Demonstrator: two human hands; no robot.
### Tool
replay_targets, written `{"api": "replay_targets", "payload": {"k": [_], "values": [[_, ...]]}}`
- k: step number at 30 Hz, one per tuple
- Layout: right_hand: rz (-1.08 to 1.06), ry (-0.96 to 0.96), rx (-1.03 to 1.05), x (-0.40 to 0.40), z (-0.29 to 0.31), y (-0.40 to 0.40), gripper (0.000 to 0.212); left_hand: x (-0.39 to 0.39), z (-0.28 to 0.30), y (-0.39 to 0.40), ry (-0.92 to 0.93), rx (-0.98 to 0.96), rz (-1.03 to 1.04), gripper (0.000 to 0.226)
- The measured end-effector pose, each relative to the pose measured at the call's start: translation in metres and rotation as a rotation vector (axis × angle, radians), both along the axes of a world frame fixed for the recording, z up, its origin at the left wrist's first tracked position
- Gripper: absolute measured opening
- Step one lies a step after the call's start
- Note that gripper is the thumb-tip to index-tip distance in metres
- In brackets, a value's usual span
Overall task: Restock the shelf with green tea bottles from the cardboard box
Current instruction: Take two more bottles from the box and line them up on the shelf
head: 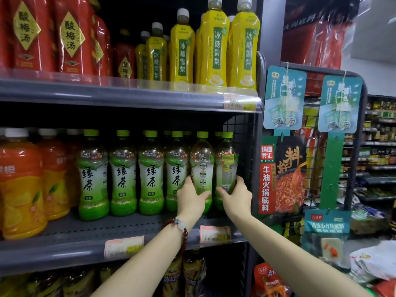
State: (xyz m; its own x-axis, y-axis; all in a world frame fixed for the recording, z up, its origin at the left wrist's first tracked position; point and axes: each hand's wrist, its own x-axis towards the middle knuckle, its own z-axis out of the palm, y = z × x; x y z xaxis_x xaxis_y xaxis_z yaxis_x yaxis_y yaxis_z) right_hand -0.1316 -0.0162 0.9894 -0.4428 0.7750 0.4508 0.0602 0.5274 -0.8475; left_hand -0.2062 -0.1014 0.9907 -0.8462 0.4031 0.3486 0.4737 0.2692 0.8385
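Note:
A row of green tea bottles (123, 172) with green caps stands on the grey middle shelf (85, 239). At the right end of the row, my left hand (191, 199) grips the lower part of one green tea bottle (202, 163). My right hand (234, 195) grips the last green tea bottle (226, 166) beside the wire side panel. Both held bottles stand upright with their labels turned sideways. The cardboard box is out of view.
Orange drink bottles (21, 189) fill the left of the same shelf. Yellow pear drinks (214, 43) and red plum drinks (70, 37) stand on the shelf above. A wire rack (353, 146) with hanging sauce packets (285, 174) is at the right. Price tags (123, 246) hang on the shelf edge.

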Motion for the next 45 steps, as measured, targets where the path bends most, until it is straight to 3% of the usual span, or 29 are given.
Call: {"api": "replay_targets", "payload": {"k": [13,18,23,29,32,37,45], "values": [[0.047,-0.134,-0.067,-0.011,0.004,0.017,0.069,-0.015,0.000,0.005,0.045,-0.054,-0.024,0.077],[0.041,-0.168,-0.026,-0.011,0.005,0.015,0.056,-0.007,0.006,0.011,0.063,-0.149,0.015,0.070],[0.014,-0.187,0.023,-0.013,0.005,0.016,0.044,-0.001,0.010,0.017,0.024,-0.106,0.097,0.063],[0.016,-0.236,0.108,-0.008,-0.002,0.019,0.044,0.004,0.001,0.006,0.137,-0.015,0.174,0.066],[0.028,-0.261,0.145,-0.005,-0.004,0.019,0.049,0.006,0.003,0.001,0.219,-0.080,0.180,0.051],[0.078,-0.345,0.176,0.006,-0.003,0.017,0.057,0.004,0.001,-0.018,0.336,-0.186,0.113,0.057],[0.145,-0.480,0.429,0.046,-0.004,0.005,0.045,0.027,-0.008,-0.046,0.525,-0.337,0.054,0.039]]}}
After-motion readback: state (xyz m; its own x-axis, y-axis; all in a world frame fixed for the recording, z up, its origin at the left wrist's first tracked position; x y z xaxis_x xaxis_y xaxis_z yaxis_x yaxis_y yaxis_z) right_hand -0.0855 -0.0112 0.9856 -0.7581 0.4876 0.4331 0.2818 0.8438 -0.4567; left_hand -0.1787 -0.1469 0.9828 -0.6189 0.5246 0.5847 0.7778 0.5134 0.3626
